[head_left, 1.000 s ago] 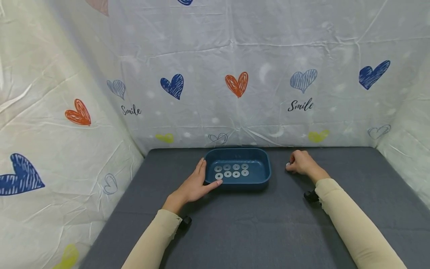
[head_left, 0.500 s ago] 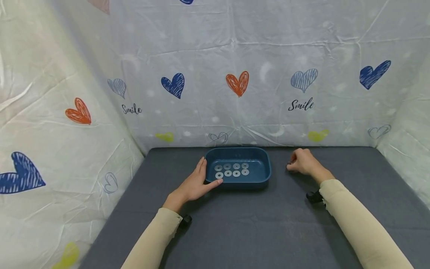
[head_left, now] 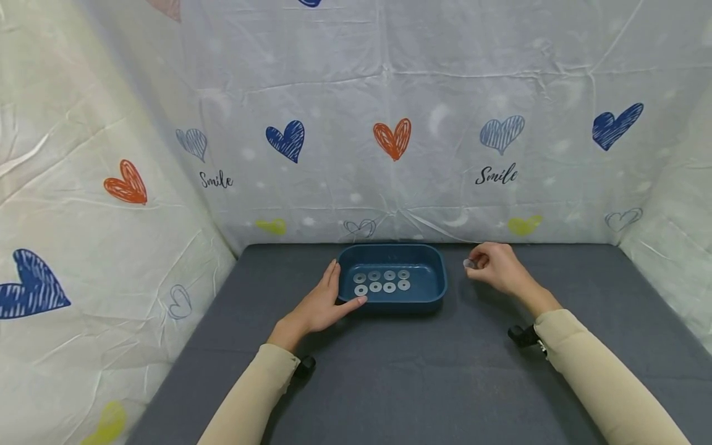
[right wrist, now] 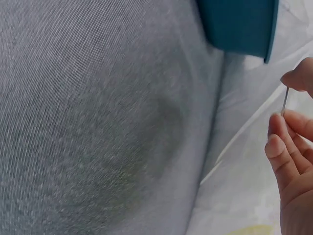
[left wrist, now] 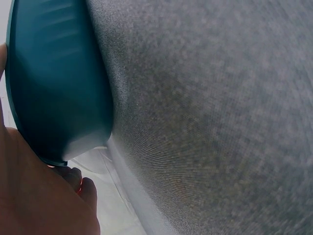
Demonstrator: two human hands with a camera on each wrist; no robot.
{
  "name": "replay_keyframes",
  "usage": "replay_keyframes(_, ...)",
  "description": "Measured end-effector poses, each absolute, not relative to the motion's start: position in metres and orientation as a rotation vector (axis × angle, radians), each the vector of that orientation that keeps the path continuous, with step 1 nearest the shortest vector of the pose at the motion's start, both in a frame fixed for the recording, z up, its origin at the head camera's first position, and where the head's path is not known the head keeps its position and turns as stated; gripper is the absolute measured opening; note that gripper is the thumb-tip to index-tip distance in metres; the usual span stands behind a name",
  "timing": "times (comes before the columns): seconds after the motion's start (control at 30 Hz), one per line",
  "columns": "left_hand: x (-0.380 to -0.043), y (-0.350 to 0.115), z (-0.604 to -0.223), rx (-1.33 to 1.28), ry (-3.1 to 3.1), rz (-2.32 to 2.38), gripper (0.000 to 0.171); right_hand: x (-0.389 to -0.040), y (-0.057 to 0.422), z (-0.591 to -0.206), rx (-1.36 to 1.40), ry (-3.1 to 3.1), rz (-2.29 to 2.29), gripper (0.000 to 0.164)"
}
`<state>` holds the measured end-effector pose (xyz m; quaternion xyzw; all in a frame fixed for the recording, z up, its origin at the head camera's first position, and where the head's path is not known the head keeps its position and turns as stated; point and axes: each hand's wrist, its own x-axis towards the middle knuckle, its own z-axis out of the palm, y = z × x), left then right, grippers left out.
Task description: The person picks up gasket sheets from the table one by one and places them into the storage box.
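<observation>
A dark blue rectangular tray (head_left: 439, 296) stands at the back of the table in the head view. Inside it, several flat silver washers (head_left: 389, 287) lie in two rows. My left hand (head_left: 319, 307) rests against the tray's left front corner, fingers fairly straight along the left side and thumb stretched over the front rim. To the right of the tray and apart from it, my right hand (head_left: 496, 267) pinches one washer (head_left: 469, 264) between thumb and fingertips. In the right wrist view this washer (right wrist: 285, 100) is seen edge-on, above the cloth.
Dark grey cloth (head_left: 417, 383) covers the table. A white sheet (head_left: 445, 74) printed with hearts hangs close behind the tray, and more sheeting rises at the left and right sides. Dark wrist devices (head_left: 523, 337) sit at both cuffs.
My right hand has lifted from the cloth and shifted slightly left toward the tray, with the washer now plainly visible in its fingertips. My left hand and the tray have stayed put.
</observation>
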<state>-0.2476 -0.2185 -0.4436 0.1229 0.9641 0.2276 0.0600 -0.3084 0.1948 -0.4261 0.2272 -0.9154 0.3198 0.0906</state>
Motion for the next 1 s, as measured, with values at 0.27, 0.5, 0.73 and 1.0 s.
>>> replay_keyframes(0.27,-0.248,-0.219,-0.445,0.371,2.92,0.689,0.119,-0.3,0.182,-0.419,0.795,-2.612,1.011,0.018)
replay_keyframes(0.5,-0.248,-0.218,-0.444,0.373,2.921,0.69,0.118,-0.294,0.166,-0.413,0.873,-2.541,1.035,0.018)
replay_keyframes(0.73,-0.248,-0.219,-0.442,0.376,2.932,0.697,0.118,-0.296,0.141,-0.41,0.975,-2.539,1.024,0.019)
replay_keyframes(1.0,-0.247,-0.219,-0.443,0.374,2.926,0.704,0.118,-0.301,0.119,-0.413,1.039,-2.572,1.025,0.019)
